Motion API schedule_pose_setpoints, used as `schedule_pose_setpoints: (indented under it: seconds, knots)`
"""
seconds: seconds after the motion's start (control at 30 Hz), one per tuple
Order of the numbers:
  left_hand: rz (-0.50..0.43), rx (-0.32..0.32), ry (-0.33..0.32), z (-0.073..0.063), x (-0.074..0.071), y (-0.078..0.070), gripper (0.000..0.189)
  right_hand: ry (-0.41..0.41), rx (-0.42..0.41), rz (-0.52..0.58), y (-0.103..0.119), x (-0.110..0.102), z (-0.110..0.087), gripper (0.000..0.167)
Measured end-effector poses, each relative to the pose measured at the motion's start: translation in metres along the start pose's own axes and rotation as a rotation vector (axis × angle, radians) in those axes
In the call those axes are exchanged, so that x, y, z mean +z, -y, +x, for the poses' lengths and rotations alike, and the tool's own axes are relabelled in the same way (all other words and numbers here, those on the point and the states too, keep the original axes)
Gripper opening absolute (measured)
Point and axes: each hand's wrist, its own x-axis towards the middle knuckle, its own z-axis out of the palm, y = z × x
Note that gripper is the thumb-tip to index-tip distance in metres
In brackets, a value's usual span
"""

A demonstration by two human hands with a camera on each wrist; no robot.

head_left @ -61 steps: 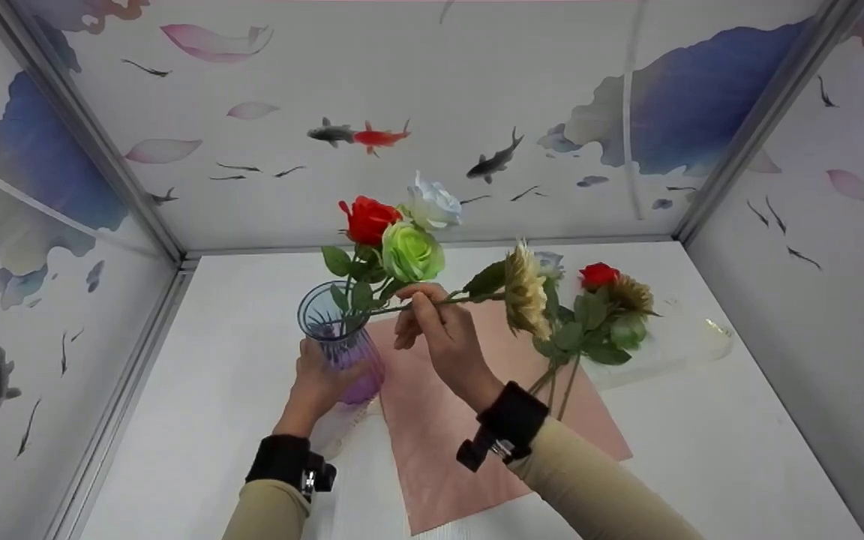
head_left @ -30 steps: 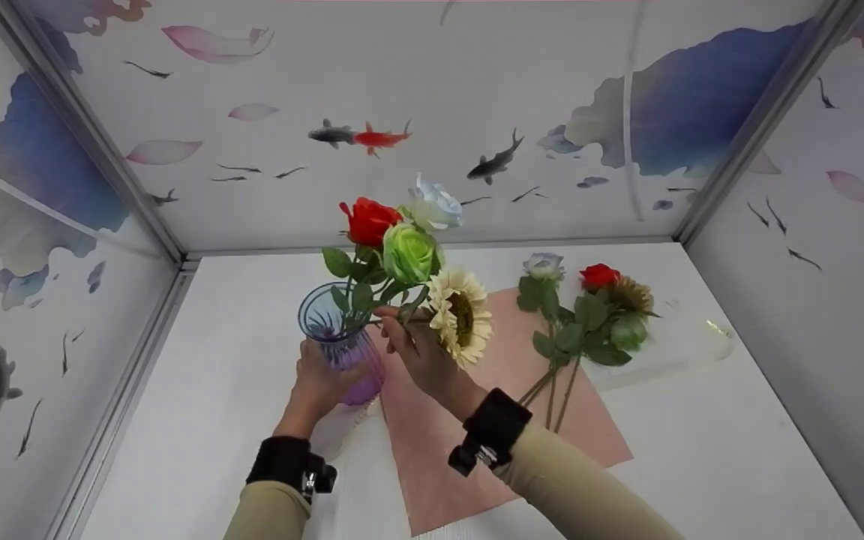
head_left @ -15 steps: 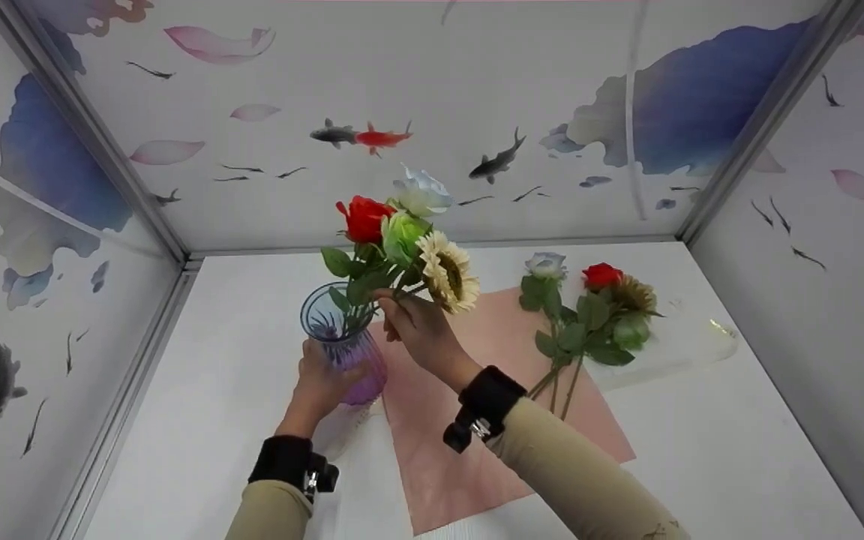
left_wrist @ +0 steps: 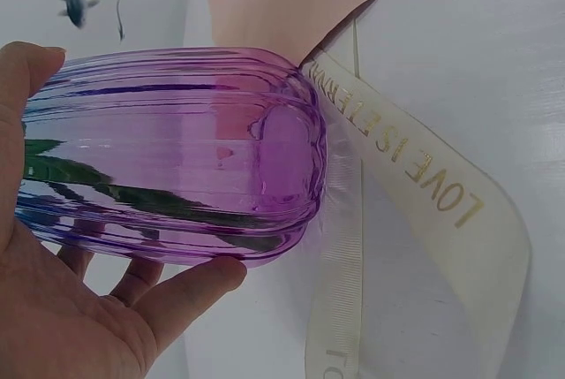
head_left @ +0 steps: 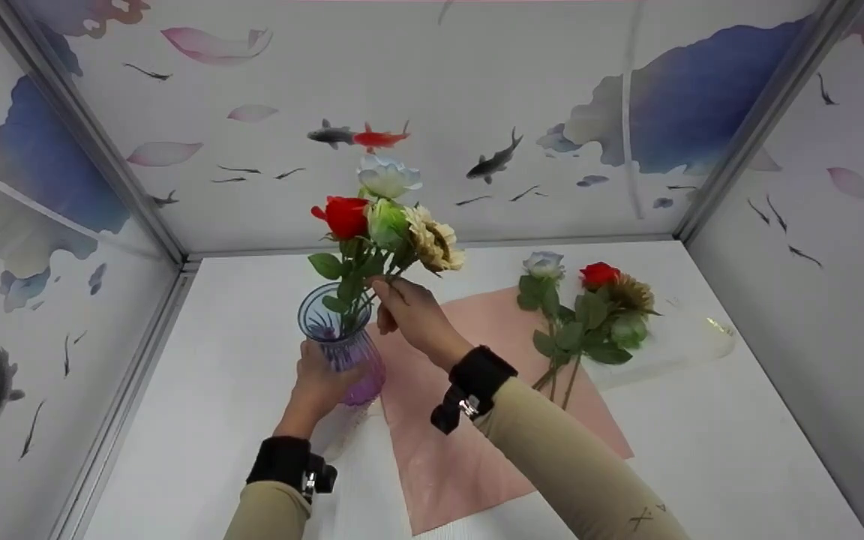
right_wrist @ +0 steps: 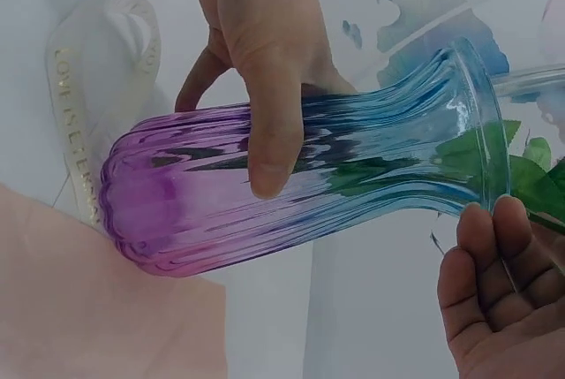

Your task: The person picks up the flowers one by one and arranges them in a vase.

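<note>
My left hand [head_left: 319, 382] grips the ribbed glass vase [head_left: 366, 375], blue at the mouth and purple at the base, holding it tilted. In the left wrist view green stems show through its wall. My right hand [head_left: 417, 319] pinches the stem of a cream sunflower [head_left: 438, 241] just above the vase mouth. Its fingers [right_wrist: 481, 229] are right at the vase rim in the right wrist view; the pinch itself is partly hidden. A red rose [head_left: 346, 217], a white rose [head_left: 389, 178] and a green rose [head_left: 387, 225] stand in the vase beside the sunflower.
Pink wrapping paper [head_left: 469, 465] lies on the white table. On its right lie a white rose [head_left: 544, 265], a red rose [head_left: 599, 275], a brown sunflower [head_left: 633, 294] and a green flower [head_left: 628, 330]. A cream lettered ribbon [left_wrist: 415, 167] lies below the vase. Printed walls enclose the table.
My right hand has brought the sunflower left and up, its stem now steeper at the vase mouth. The other blooms have shifted left and bunched together. My left hand stays on the vase.
</note>
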Motion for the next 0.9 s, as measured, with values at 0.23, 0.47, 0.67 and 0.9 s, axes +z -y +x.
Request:
schedule_pose_setpoints:
  seconds: [0.23,0.47,0.67,0.9]
  knots:
    - [-0.007,0.010,-0.009,0.001,0.001,0.001,0.108,0.007,0.047,0.018,0.004,0.004,0.004,0.042]
    - [0.000,-0.003,-0.009,-0.001,0.003,0.000,0.111,-0.115,0.039,0.005,0.005,0.011,0.007,0.035]
    - [0.001,-0.011,-0.005,-0.001,0.002,-0.002,0.112,-0.122,0.047,0.025,0.002,0.009,0.007,0.026]
    - [-0.013,-0.001,-0.004,-0.001,0.001,-0.001,0.112,-0.061,0.042,-0.009,-0.010,0.005,0.001,0.031]
